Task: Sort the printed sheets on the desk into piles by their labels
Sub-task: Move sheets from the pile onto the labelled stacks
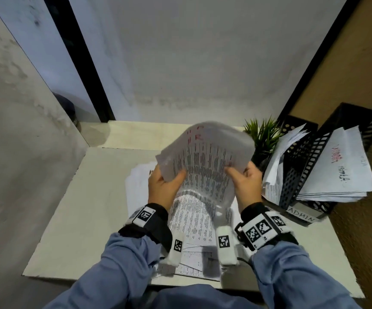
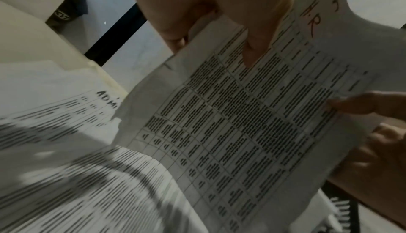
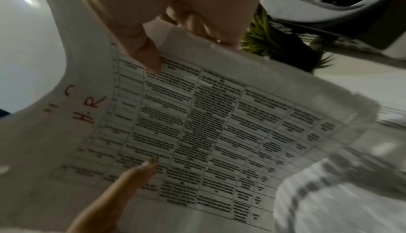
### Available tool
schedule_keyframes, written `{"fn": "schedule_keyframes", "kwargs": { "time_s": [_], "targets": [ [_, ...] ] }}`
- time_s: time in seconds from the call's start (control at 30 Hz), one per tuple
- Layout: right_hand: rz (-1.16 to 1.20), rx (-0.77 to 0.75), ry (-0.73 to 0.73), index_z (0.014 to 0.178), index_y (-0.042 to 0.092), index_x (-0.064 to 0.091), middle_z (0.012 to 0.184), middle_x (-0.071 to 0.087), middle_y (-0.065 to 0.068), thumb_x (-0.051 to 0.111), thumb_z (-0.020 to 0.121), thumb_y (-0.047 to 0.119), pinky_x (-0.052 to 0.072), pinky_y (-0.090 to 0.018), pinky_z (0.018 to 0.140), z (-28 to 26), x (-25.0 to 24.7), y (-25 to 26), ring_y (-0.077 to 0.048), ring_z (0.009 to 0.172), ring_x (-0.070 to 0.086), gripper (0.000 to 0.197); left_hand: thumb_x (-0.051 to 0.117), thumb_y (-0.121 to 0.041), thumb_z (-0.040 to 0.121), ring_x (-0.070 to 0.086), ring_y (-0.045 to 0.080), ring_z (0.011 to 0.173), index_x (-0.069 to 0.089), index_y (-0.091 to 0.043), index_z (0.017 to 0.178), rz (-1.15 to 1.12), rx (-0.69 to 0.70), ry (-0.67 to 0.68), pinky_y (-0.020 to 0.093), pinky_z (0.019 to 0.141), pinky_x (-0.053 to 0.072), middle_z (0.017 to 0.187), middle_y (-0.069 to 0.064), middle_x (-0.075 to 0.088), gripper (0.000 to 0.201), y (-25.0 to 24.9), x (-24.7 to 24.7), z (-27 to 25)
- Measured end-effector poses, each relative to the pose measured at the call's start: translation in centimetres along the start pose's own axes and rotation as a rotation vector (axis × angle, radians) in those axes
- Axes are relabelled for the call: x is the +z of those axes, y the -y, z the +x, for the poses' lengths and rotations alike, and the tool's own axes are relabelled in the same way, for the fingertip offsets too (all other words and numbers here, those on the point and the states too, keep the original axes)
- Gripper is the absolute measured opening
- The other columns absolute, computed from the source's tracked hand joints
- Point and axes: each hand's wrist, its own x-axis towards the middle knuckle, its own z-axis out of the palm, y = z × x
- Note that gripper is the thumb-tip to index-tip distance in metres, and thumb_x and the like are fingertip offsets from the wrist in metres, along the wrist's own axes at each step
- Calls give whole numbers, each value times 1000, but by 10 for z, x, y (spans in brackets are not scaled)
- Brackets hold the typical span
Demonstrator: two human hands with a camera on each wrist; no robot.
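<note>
1. Hands hold one printed sheet (image 1: 205, 159) up above the bench (image 1: 87, 197), at about 12 o'clock from the wrists.
2. The left hand (image 1: 161, 188) pinches the sheet's left edge, thumb on the printed face and fingers (image 2: 173, 33) curled behind it.
3. The right hand (image 1: 246, 186) pinches the right edge the same way, thumb on top, fingers (image 3: 197, 26) curled under.
4. The sheet bows upward between the two hands; it carries a printed table and a red handwritten "H.R" label near its far end.
5. A loose pile of printed sheets (image 1: 194, 219) lies on the bench under the hands; one sheet in it shows black letters "ADM" in the left wrist view.
6. At 2 o'clock from the hands stand black mesh trays (image 1: 307, 175) stuffed with papers; the nearer tray bears a tag reading "ADMIN".
7. A small green plant (image 1: 263, 134) stands at 1 o'clock, just beside the trays.
</note>
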Motion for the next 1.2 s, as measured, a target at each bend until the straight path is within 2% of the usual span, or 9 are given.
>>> {"fn": "schedule_keyframes", "kwargs": {
  "time_s": [0.17, 0.23, 0.33, 0.53, 0.67, 0.8, 0.97, 1.07, 1.2],
  "targets": [
    [-215, 244, -4, 91, 0, 65, 91, 67, -18, 66, 77, -8, 53, -44, 87, -19, 3, -45, -28, 88, 63, 17, 68, -18, 84, 62, 21, 68, 63, -3, 80, 226, -206, -19, 36, 71, 53, 75, 10, 66, 16, 27, 1, -9],
    [-198, 248, -28, 88, -3, 65, 95, 67, -23, 64, 79, -8, 52, -36, 78, -21, 4, -48, -26, 83, 62, 11, 67, -18, 85, 61, 18, 61, 64, 1, 79, 246, -178, -28, 28, 63, 50, 70, 10, 64, 20, 24, 0, -9],
    [-108, 217, -20, 72, 16, 61, 74, 66, -2, 56, 84, -7, 51, -17, 60, -18, 4, -41, -9, 68, 60, 26, 68, -16, 84, 62, 2, 55, 65, -3, 78, 172, -164, -17, 12, 50, 48, 68, 1, 65, 14, 18, -2, -6],
    [-225, 341, -112, 73, 16, 51, 65, 52, 2, 52, 89, 0, 41, -9, 45, -21, -5, -60, -12, 58, 50, 22, 62, -19, 89, 62, 27, 76, 61, -14, 76, 329, -282, 165, 32, 68, 50, 73, 4, 63, 14, 39, -8, -16],
    [-319, 159, -102, 81, 1, 60, 74, 55, -9, 51, 88, -1, 43, -26, 59, -5, -18, -47, -19, 68, 51, 12, 60, -19, 90, 60, 13, 77, 61, -14, 98, 245, -147, 109, 25, 69, 47, 89, 2, 66, 9, 20, -6, -12],
    [-728, -247, -311, 123, 12, 57, 107, 48, -4, 59, 88, 21, 39, -29, 84, 23, -36, -18, -18, 99, 45, 36, 58, -23, 90, 56, 18, 67, 62, -13, 88, 317, 13, 104, 28, 60, 44, 82, 16, 66, 11, -16, 6, 10],
    [-893, 285, -397, 139, 3, 33, 134, 40, -19, 67, 76, 41, 41, -45, 98, 61, -71, -27, -35, 121, 40, 81, 56, -26, 90, 49, 14, 51, 63, -10, 81, 448, 192, 143, 25, 49, 41, 63, 4, 61, 20, -70, 39, 25],
    [-713, 380, -325, 119, -4, 53, 116, 60, -24, 59, 83, 12, 45, -34, 77, 66, -86, -33, -37, 101, 58, 40, 51, -27, 95, 48, 8, 44, 57, -12, 73, 557, 307, 202, 9, 42, 36, 59, 1, 59, 28, -100, 64, 27],
    [-778, 245, -383, 104, -8, 59, 104, 63, -26, 45, 84, -2, 39, -30, 72, 64, -101, -21, -39, 95, 59, 25, 50, -20, 91, 49, 13, 50, 65, -7, 80, 656, 407, 261, 15, 45, 31, 60, 0, 58, 23, -127, 91, 28]
  ]
}}
